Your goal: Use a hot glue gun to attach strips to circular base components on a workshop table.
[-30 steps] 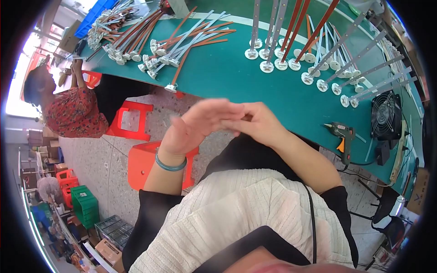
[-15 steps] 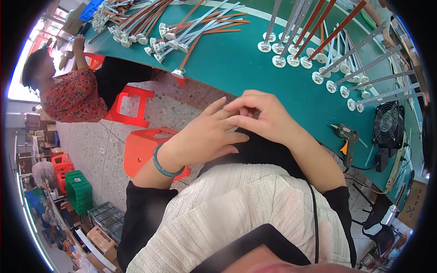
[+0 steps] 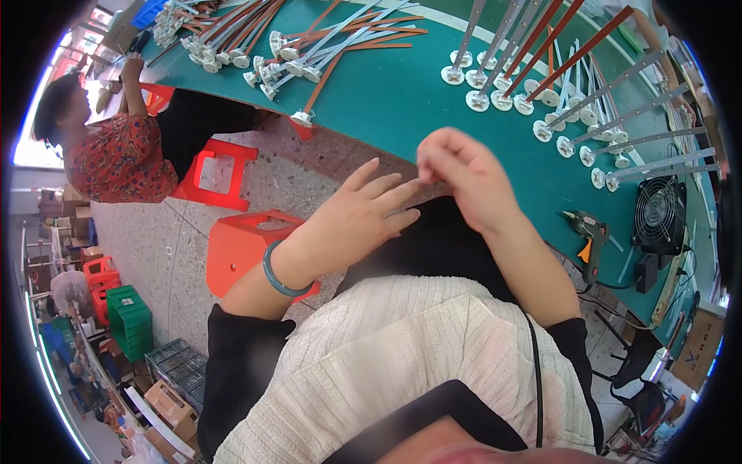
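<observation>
My left hand (image 3: 348, 224) is held above my lap, its fingers spread and stretched out, a grey-green bangle (image 3: 272, 272) on the wrist. Close by its fingertips, my right hand (image 3: 471, 182) is curled with thumb and fingers pinched together, slightly blurred. Whether anything tiny sits in that pinch cannot be made out, nor whether it touches the left fingertip. Past my right hand, white round bases with upright brown strips (image 3: 549, 54) and grey strips (image 3: 610, 116) stand on the green table (image 3: 386, 100). A glue gun (image 3: 591, 240) lies nearest my right forearm.
A black fan (image 3: 659, 216) stands at the table's right. More strips with white bases (image 3: 297, 66) lie heaped at the far left. Red stools (image 3: 247, 251) stand on the floor left of me. A co-worker in a red patterned top (image 3: 120, 158) sits at the left.
My right hand has drawn off the left hand's fingers, up and to the right, and its fingers have curled in. My left hand stays nearly in place, fingers spread.
</observation>
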A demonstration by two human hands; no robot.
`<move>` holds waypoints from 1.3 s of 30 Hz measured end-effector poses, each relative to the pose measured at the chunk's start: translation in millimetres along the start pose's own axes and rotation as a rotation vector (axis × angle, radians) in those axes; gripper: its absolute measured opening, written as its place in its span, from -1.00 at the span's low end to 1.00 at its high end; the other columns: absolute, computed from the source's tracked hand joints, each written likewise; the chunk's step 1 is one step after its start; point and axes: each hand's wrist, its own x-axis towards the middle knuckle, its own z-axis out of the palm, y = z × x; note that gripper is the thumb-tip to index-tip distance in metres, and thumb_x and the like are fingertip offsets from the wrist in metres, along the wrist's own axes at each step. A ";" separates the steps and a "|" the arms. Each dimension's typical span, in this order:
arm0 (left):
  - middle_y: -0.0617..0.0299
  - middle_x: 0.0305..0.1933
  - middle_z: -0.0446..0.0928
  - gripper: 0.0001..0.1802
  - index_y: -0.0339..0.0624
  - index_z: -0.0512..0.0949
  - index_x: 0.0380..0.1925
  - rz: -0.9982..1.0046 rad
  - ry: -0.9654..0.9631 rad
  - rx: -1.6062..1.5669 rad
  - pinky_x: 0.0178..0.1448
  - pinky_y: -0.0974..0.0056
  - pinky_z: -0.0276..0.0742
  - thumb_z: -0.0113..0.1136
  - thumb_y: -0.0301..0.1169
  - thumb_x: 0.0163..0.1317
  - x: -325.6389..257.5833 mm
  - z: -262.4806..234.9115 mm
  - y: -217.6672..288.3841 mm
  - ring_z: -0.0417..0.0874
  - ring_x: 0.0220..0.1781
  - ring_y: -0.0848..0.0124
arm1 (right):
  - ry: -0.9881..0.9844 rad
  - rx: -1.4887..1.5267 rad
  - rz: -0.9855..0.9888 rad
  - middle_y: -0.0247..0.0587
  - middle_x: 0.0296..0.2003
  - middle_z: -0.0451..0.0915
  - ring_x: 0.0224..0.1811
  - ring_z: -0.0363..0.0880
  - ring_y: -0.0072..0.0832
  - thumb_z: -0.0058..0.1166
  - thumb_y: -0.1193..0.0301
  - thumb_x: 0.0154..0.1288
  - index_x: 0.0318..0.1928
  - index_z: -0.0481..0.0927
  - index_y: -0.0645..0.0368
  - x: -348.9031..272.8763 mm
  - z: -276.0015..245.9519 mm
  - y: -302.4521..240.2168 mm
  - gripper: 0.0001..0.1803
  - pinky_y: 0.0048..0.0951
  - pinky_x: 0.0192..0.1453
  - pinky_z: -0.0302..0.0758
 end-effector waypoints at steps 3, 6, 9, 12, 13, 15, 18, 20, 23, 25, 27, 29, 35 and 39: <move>0.14 0.33 0.48 -0.51 0.05 0.61 0.13 -0.001 0.060 -0.246 0.53 -0.06 0.22 0.40 -0.32 0.14 -15.2 5.9 -15.8 0.51 0.33 0.17 | 0.108 0.218 -0.029 -0.31 -0.21 0.60 -0.29 0.59 -0.63 0.01 0.32 0.55 -0.16 0.51 0.17 -0.3 -9.1 -16.5 -0.83 -0.57 -0.20 0.53; 0.04 0.28 0.52 -0.52 -0.06 0.62 0.10 -0.186 0.080 -0.932 0.43 -0.03 0.38 0.42 -0.36 0.13 -51.9 24.4 -57.1 0.57 0.26 0.07 | 0.137 0.249 -0.059 -0.25 -0.24 0.64 -0.34 0.61 -0.65 0.11 0.42 0.47 -0.23 0.50 0.18 -3.9 -25.6 -20.8 -0.88 -0.59 -0.24 0.59; 0.01 0.13 0.62 -0.60 -0.20 0.64 0.03 -0.848 0.000 -0.433 0.28 0.11 0.51 0.39 -0.43 0.16 -133.1 47.8 -103.9 0.64 0.16 0.12 | 0.122 -0.029 0.075 -0.25 -0.33 0.65 -0.38 0.62 -0.63 0.24 0.52 0.34 -0.29 0.51 0.18 -4.2 -9.1 -14.9 -0.87 -0.58 -0.26 0.61; 0.11 -0.06 0.68 -0.66 -0.24 0.65 -0.02 -1.013 0.145 0.390 0.11 0.19 0.56 0.38 -0.45 0.19 -199.7 45.5 -134.2 0.68 0.00 0.24 | -0.143 -0.566 -0.065 -0.40 -0.47 0.63 -0.42 0.59 -0.67 0.43 0.50 0.10 -0.43 0.64 0.14 1.3 11.3 16.1 -0.84 -0.58 -0.33 0.48; 0.11 -0.06 0.68 -0.66 -0.24 0.65 -0.02 -1.012 0.150 0.399 0.11 0.19 0.56 0.38 -0.45 0.19 -190.4 34.8 -132.7 0.68 0.00 0.24 | -0.264 -0.735 -0.038 -0.35 -0.45 0.65 -0.42 0.63 -0.59 0.43 0.44 0.07 -0.41 0.65 0.12 3.8 24.4 18.7 -0.84 -0.53 -0.30 0.52; 0.17 -0.14 0.69 -0.72 -0.28 0.66 -0.05 -0.893 0.731 -0.240 0.07 0.28 0.54 0.33 -0.42 0.26 -142.0 3.4 -127.3 0.67 -0.07 0.38 | -0.356 -0.992 -0.247 -0.17 -0.35 0.69 -0.26 0.69 -0.22 0.30 0.40 0.15 -0.10 0.71 0.02 4.3 39.0 59.3 -0.73 -0.23 -0.11 0.59; 0.16 -0.20 0.69 -0.78 -0.26 0.68 -0.10 -0.712 0.725 -0.053 -0.06 0.34 0.56 0.32 -0.44 0.27 -76.8 -7.5 -136.6 0.68 -0.17 0.42 | -0.367 -1.031 -0.741 -0.11 -0.22 0.69 -0.10 0.66 -0.13 0.24 0.47 0.13 0.22 0.58 -0.04 7.2 53.7 72.9 -0.43 -0.20 0.07 0.55; 0.14 -0.27 0.67 -0.80 -0.25 0.66 -0.16 -0.643 0.680 -0.023 -0.12 0.28 0.58 0.34 -0.45 0.22 -30.6 0.1 -144.2 0.69 -0.25 0.31 | -0.660 -1.191 -0.216 -0.11 -0.12 0.68 0.02 0.62 -0.11 0.20 0.53 0.09 0.37 0.43 -0.05 5.4 50.0 46.7 -0.25 -0.19 0.21 0.48; 0.11 -0.36 0.63 -0.72 -0.25 0.57 -0.09 -0.604 0.583 0.244 -0.18 0.24 0.59 0.34 -0.48 0.19 12.6 18.9 -164.0 0.71 -0.28 0.28 | -0.422 -1.193 -0.212 -0.14 -0.13 0.69 0.01 0.63 -0.13 0.22 0.55 0.10 0.36 0.44 -0.01 -6.2 17.3 24.9 -0.26 -0.16 0.23 0.47; 0.06 -0.35 0.63 -0.64 -0.27 0.53 -0.05 -0.671 0.467 0.222 -0.19 0.16 0.58 0.35 -0.46 0.15 20.9 29.6 -177.4 0.71 -0.25 0.18 | -0.125 -1.103 -0.510 -0.11 -0.20 0.69 -0.09 0.67 -0.20 0.26 0.57 0.11 0.28 0.52 0.03 -30.3 -7.1 -2.7 -0.35 -0.21 0.10 0.55; 0.00 -0.34 0.63 -0.56 -0.29 0.49 -0.01 -0.742 0.346 0.209 -0.19 0.08 0.57 0.37 -0.44 0.11 25.2 29.8 -182.4 0.71 -0.23 0.08 | 0.127 -1.086 -0.234 -0.10 -0.24 0.71 -0.23 0.70 -0.28 0.31 0.56 0.13 0.08 0.66 0.11 -71.2 -39.1 -24.1 -0.56 -0.32 -0.06 0.60; 0.14 -0.43 0.59 -0.62 -0.32 0.46 -0.01 -0.795 0.204 -0.438 -0.37 0.31 0.54 0.31 -0.44 0.21 30.5 18.5 -180.6 0.70 -0.31 0.39 | 0.554 -0.981 -0.267 -0.29 -0.36 0.69 -0.39 0.63 -0.56 0.33 0.54 0.20 -0.23 0.73 0.20 -121.4 -80.2 -21.1 -0.89 -0.54 -0.27 0.52; 0.33 -0.34 0.46 -0.57 -0.33 0.36 0.20 -0.622 0.258 -1.934 -0.45 0.53 0.39 0.17 -0.46 0.38 52.8 8.6 -159.9 0.47 -0.44 0.60 | 1.165 -0.869 -0.071 -0.52 -0.47 0.49 -0.46 0.37 -0.80 0.27 0.55 0.31 -0.24 0.58 0.20 -250.0 -168.6 -14.0 -0.90 -0.70 -0.39 0.28; 0.35 -0.38 0.25 -0.73 -0.25 0.39 0.09 -0.307 0.438 -2.329 -0.42 0.44 0.37 0.01 -0.32 0.55 55.3 13.8 -112.7 0.35 -0.43 0.50 | 1.105 -0.766 -0.020 -0.54 -0.54 0.46 -0.52 0.33 -0.81 0.26 0.51 0.34 -0.34 0.55 0.18 -242.5 -148.4 -20.4 -0.87 -0.68 -0.43 0.23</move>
